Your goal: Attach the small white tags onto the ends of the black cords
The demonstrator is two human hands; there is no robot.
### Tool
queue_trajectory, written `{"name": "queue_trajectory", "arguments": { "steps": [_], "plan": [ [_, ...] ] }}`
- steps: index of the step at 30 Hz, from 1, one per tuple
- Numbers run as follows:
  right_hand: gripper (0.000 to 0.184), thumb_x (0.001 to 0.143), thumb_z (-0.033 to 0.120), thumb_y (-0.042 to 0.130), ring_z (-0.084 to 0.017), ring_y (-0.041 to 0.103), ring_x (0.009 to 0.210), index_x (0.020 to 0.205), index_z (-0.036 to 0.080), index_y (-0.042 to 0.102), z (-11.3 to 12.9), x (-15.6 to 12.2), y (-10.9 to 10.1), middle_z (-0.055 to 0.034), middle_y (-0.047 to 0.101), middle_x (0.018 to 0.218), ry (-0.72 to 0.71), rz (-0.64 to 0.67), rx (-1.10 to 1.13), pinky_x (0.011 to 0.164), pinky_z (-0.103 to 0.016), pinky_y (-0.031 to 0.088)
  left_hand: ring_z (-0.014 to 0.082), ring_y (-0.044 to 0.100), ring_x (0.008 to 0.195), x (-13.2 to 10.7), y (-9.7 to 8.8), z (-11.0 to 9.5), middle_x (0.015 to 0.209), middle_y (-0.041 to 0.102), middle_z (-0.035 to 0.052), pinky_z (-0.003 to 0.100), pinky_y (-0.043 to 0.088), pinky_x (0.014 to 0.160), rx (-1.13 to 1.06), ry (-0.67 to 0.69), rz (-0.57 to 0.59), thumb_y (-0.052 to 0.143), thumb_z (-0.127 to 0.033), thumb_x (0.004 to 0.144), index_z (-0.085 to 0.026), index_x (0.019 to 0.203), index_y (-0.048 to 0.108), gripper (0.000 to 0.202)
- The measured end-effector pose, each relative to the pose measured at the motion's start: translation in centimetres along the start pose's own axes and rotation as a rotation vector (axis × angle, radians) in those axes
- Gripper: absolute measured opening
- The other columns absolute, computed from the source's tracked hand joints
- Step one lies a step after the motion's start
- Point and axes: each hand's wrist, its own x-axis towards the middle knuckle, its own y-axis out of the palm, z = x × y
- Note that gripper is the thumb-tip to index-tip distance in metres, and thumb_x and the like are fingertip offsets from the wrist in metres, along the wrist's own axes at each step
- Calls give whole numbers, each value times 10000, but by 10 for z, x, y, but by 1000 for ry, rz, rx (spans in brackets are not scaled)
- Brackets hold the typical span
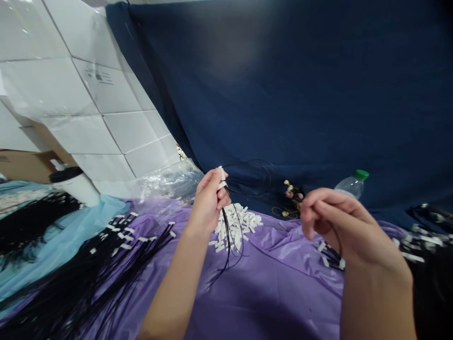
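Observation:
My left hand (209, 198) is closed around a small bunch of thin black cords (230, 241) with white tags, held above a pile of loose white tags (238, 223) on the purple sheet (269, 288). The cords hang down from the fist and trail onto the sheet. My right hand (336, 222) is raised to the right, fingers curled in a pinch on a thin black cord that runs down under the palm. More tagged cords (331, 257) lie just below that hand.
A large heap of black tagged cords (92, 278) lies at the left across purple and light-blue sheeting. White boxes (88, 85) under clear plastic stack up at the left. A dark blue cloth (300, 94) hangs behind. A plastic bottle (350, 185) with green cap and small flowers (292, 193) sit behind.

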Motion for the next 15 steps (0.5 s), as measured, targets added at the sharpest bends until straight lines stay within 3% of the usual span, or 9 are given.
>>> {"name": "queue_trajectory", "arguments": {
  "steps": [3, 6, 11, 15],
  "plan": [
    [180, 882, 349, 568, -142, 647, 524, 913, 259, 720, 2, 1, -3, -23, 722, 797, -126, -112, 138, 419, -242, 487, -7, 254, 303, -2, 3, 3, 448, 343, -104, 125, 209, 368, 27, -29, 43, 638, -428, 834, -181, 811, 543, 265],
    [268, 885, 352, 472, -169, 675, 670, 979, 255, 704, -6, 9, 6, -44, 702, 876, -245, -350, 144, 515, -283, 531, -8, 253, 315, -5, 7, 9, 461, 349, -96, 116, 193, 355, 56, -51, 71, 647, -444, 820, -176, 807, 558, 283],
    [217, 935, 405, 481, -85, 529, 567, 899, 262, 639, -27, 25, 24, 43, 493, 697, -446, -674, 167, 589, -233, 513, -6, 248, 326, -9, 14, 13, 478, 350, -89, 120, 194, 351, 109, -80, 84, 633, -447, 828, -176, 804, 563, 281],
    [205, 920, 455, 542, -72, 512, 629, 917, 274, 638, -27, 28, 13, 46, 466, 739, -455, -731, 270, 691, -231, 524, -6, 246, 332, -11, 17, 13, 505, 354, -88, 129, 200, 351, 152, -77, 75, 631, -422, 832, -176, 797, 550, 261]
  ]
}}
